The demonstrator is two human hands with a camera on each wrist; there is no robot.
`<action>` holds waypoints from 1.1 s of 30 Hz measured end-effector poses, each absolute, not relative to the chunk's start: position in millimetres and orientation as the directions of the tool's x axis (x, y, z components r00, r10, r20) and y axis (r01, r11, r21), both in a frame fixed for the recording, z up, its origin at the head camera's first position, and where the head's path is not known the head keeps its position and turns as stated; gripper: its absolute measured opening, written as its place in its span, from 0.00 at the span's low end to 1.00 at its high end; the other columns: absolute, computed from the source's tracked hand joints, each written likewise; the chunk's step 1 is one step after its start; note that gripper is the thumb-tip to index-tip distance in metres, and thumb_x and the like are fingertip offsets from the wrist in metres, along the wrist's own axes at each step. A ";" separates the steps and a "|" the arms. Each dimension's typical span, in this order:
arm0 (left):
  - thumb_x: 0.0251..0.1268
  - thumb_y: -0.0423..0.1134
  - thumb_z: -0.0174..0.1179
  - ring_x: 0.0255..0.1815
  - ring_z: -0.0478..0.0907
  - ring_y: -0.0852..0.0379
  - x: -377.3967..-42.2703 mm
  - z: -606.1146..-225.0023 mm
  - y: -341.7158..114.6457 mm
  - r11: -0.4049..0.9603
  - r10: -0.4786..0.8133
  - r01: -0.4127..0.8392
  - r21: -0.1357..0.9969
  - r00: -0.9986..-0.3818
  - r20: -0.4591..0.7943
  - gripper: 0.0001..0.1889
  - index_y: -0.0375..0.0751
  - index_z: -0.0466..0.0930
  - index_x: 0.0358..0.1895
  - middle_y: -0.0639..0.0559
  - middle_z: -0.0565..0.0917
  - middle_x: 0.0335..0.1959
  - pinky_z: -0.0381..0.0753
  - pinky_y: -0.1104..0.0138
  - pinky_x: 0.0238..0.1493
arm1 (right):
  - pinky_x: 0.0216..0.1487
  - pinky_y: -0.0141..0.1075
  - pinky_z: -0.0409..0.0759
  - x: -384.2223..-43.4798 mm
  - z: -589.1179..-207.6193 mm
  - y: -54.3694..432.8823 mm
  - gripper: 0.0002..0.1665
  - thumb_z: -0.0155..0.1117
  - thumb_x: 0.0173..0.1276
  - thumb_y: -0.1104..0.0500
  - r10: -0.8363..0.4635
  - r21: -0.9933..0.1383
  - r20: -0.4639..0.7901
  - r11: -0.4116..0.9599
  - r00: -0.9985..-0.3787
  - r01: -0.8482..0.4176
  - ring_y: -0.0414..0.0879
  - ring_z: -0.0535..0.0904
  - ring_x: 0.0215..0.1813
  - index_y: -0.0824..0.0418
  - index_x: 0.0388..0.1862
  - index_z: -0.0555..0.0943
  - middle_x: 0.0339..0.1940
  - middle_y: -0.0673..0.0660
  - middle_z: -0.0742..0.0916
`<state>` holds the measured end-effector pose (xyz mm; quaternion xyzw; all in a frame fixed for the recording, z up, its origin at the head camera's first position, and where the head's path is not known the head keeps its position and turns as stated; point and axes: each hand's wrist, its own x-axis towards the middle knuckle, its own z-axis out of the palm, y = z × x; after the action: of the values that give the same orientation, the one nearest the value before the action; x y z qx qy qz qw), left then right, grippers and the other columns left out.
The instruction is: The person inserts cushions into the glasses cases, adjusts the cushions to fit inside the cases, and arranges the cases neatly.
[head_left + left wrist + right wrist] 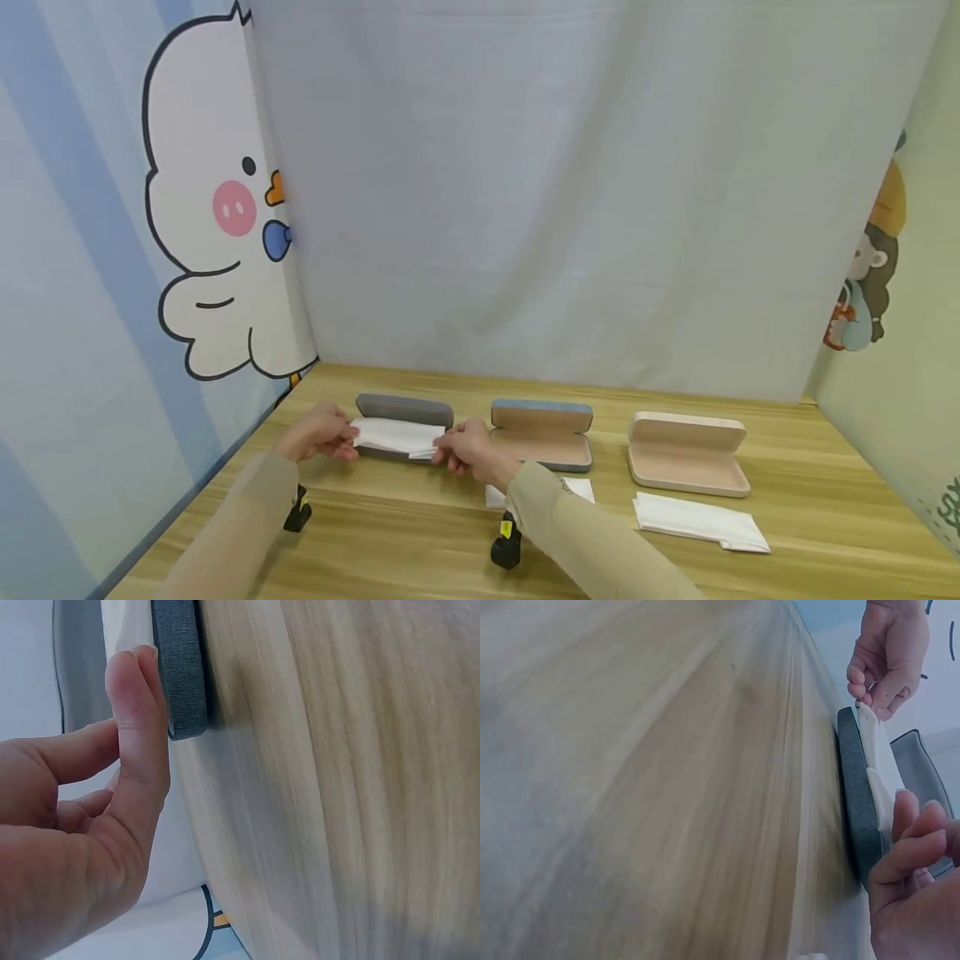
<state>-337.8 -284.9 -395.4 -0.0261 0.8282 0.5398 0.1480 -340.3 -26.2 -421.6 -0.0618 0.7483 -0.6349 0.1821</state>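
Observation:
A folded white cloth [397,436] lies along the bottom half of an open dark grey glasses case [405,408]. My left hand [321,433] pinches the cloth's left end, its fingertips beside the end of the case. At the other end my right hand [468,448] holds the cloth between thumb and fingers. From the right wrist, the cloth [880,757] stretches between both hands along the case's lower shell [857,795]. In the left wrist view the fingers [139,727] hide the cloth's end.
A blue glasses case [542,461] with a beige lining stands open to the right, and a cream case [690,483] beyond it. Before them lie a white cloth [577,489], partly behind my right arm, and another folded cloth [701,521]. A curtain [562,208] hangs behind the wooden table [390,533].

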 end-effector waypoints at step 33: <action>0.44 0.23 0.54 0.07 0.63 0.64 -360.5 -418.7 -274.8 0.692 -0.094 -0.168 0.702 -0.985 -0.143 0.15 0.45 0.62 0.14 0.56 0.64 0.09 0.63 0.75 0.09 | 0.08 0.26 0.58 -340.8 -432.1 -40.5 0.13 0.58 0.63 0.70 -0.183 -0.948 -0.098 0.316 -0.978 0.036 0.36 0.61 0.08 0.59 0.23 0.69 0.08 0.50 0.76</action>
<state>-360.5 -274.8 -418.7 -0.0712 0.9184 0.3861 0.0481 -340.8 -40.5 -432.1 -0.0455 0.8057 -0.5831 0.0938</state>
